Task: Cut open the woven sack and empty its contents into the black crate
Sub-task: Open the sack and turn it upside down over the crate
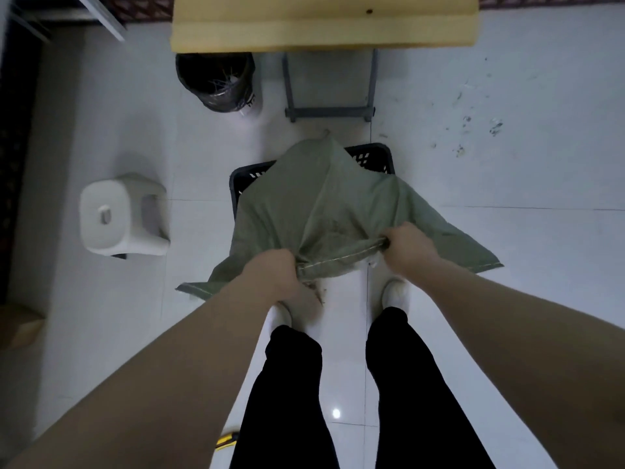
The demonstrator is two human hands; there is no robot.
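A green woven sack (338,204) hangs upturned over the black crate (375,157) on the floor and hides most of it. My left hand (280,272) grips the sack's stitched hem on the left. My right hand (406,245) grips the same hem on the right. The sack's far end drapes down into the crate, so the crate's inside is hidden. A yellow cutter (226,440) lies on the floor by my left leg.
A white plastic stool (118,214) stands to the left. A black bin (216,82) and a wooden table (321,25) with a grey frame (329,111) are beyond the crate. My feet in white shoes stand just behind the sack.
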